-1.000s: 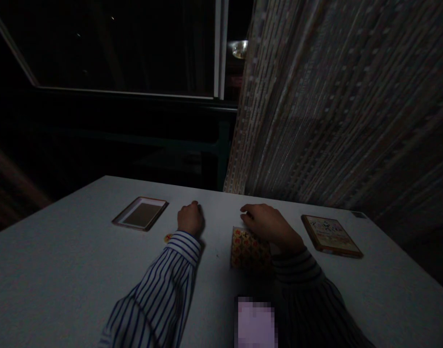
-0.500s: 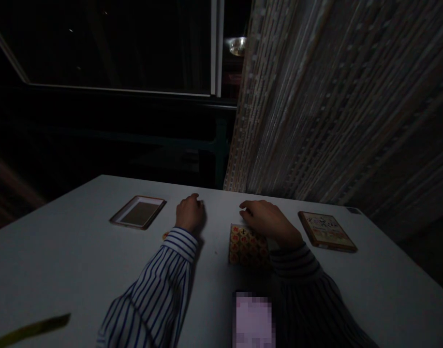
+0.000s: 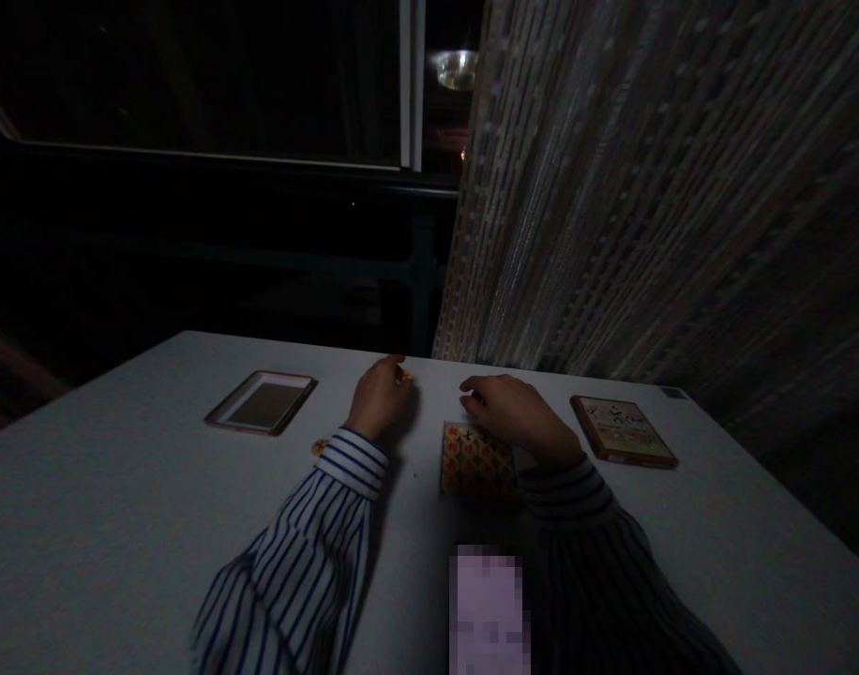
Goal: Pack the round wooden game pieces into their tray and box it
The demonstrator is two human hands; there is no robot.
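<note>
At the far side of the table, my left hand (image 3: 379,401) has its fingers closed on a round yellow xiangqi piece (image 3: 404,374), partly hidden by the fingers. Another xiangqi piece (image 3: 320,447) lies by my left cuff. My right hand (image 3: 514,411) hovers over the back right corner of a shallow box of xiangqi pieces (image 3: 475,465). Its thumb and forefinger are bent with a small gap between them, and I see nothing in it. Rows of round pieces with red and black characters fill the box, partly covered by that hand.
An open tray-like lid (image 3: 259,403) lies on the white table (image 3: 155,525) at the left. At the right is a flat box with a printed cover (image 3: 625,429). A phone (image 3: 489,609) lies in front. A string curtain (image 3: 542,187) hangs behind the table.
My left hand has moved slightly away from me and to the right; a piece now shows at its fingertips. More of the piece by my cuff shows. The view has tilted a little.
</note>
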